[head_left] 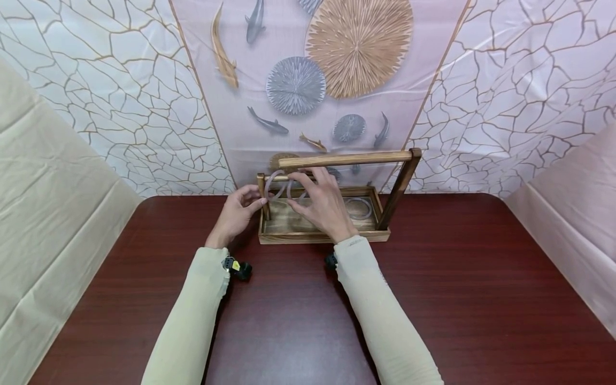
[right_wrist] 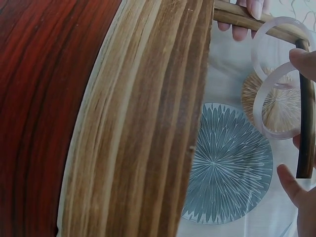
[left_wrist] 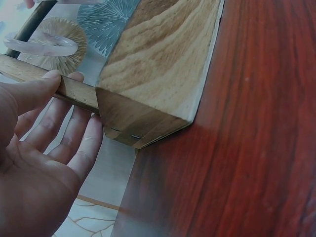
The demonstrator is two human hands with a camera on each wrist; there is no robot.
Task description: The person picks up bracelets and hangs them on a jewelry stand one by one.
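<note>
A wooden bangle stand has a tray base [head_left: 308, 238], a short left post [left_wrist: 76, 92] and a low bar [right_wrist: 306, 123]. My left hand [head_left: 237, 213] grips that post between thumb and fingers. One translucent pale bangle [right_wrist: 255, 52] hangs round the low bar near the post. A second pale bangle [right_wrist: 259, 106] is also at the bar, overlapping the first in the right wrist view. My right hand [head_left: 324, 206] pinches this second one; part of the grip is hidden. Another bangle [head_left: 369, 207] lies inside the tray, to the right of my right hand.
A higher wooden bar [head_left: 346, 159] reaches left from the tall right post [head_left: 400, 187], above my right hand. The stand is near the back edge of the dark red table [head_left: 279, 321]. Behind it hangs a patterned cloth [head_left: 308, 123].
</note>
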